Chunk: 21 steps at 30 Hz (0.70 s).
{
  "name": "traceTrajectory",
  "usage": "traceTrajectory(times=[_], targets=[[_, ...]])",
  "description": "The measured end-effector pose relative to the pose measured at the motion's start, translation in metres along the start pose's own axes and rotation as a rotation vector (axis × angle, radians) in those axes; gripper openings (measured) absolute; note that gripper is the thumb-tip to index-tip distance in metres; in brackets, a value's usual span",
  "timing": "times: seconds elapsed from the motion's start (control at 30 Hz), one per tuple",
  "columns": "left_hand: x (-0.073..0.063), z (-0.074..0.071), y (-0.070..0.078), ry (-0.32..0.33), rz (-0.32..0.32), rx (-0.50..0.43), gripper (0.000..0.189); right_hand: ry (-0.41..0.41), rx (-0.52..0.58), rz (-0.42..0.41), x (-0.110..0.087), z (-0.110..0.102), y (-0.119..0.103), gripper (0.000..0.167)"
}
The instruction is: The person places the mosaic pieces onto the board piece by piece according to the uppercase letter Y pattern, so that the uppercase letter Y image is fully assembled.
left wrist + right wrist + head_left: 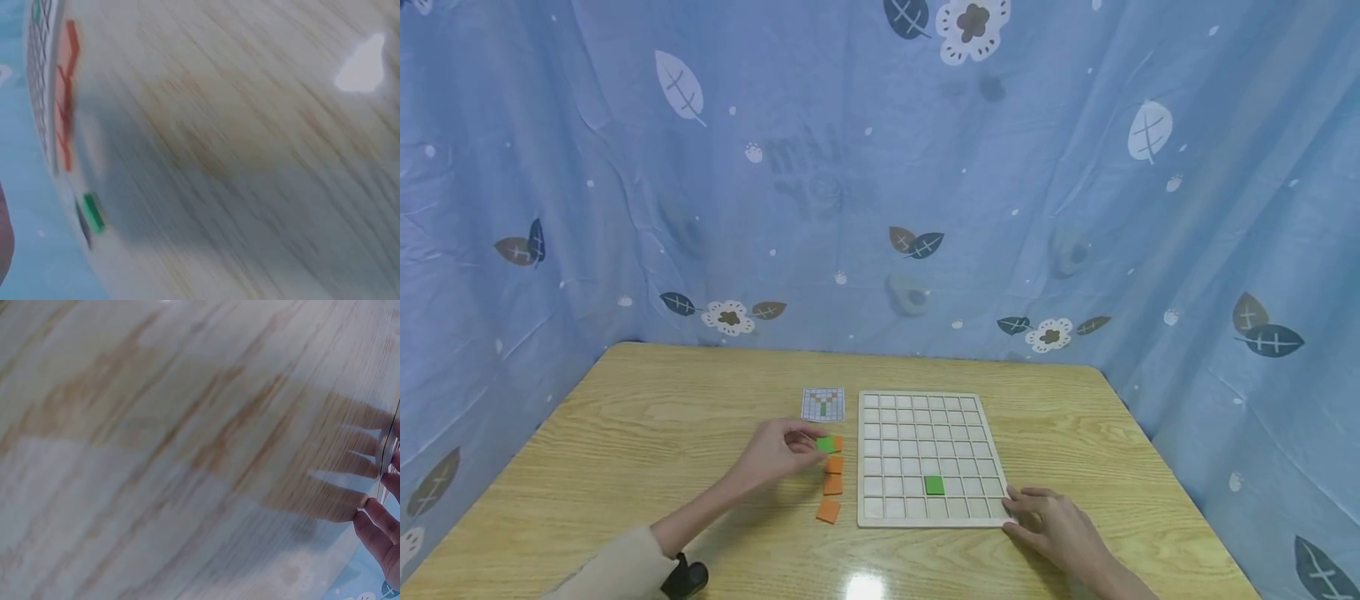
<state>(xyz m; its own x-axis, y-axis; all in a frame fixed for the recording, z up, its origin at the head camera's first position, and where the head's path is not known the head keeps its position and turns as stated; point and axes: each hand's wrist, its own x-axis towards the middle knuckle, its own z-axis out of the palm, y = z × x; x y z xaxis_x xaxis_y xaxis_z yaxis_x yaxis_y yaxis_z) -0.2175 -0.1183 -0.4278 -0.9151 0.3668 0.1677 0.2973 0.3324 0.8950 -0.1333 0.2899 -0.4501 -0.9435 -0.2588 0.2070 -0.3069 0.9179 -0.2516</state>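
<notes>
Left hand (774,455) pinches a green tile (825,445) partly hiding an orange tile (838,444).

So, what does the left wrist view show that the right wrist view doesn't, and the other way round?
Only the left wrist: orange tiles lined up beside the board, a green tile, the board's grid, and a sliver of what is probably the left hand.

Only the right wrist: the right hand and finger-shaped shadows.

Both: the table, the curtain and probably the board, just a thin edge at the right fingertips.
</notes>
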Motion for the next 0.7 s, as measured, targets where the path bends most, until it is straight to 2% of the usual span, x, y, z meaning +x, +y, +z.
traceTrajectory(times=[0.17, 0.4, 0.7], targets=[[0.005, 0.016, 0.013, -0.038, -0.005, -0.067, 0.029, -0.023, 0.011, 0.023, 0.0, 0.0, -0.001, 0.026], [0.014, 0.038, 0.025, -0.049, 0.019, -0.059, 0.022, -0.016, 0.015, 0.008, 0.0, 0.0, 0.0, 0.026], [0.023, 0.06, 0.031, -0.073, 0.015, -0.104, 0.019, -0.014, 0.007, -0.004, 0.001, 0.001, 0.001, 0.026]])
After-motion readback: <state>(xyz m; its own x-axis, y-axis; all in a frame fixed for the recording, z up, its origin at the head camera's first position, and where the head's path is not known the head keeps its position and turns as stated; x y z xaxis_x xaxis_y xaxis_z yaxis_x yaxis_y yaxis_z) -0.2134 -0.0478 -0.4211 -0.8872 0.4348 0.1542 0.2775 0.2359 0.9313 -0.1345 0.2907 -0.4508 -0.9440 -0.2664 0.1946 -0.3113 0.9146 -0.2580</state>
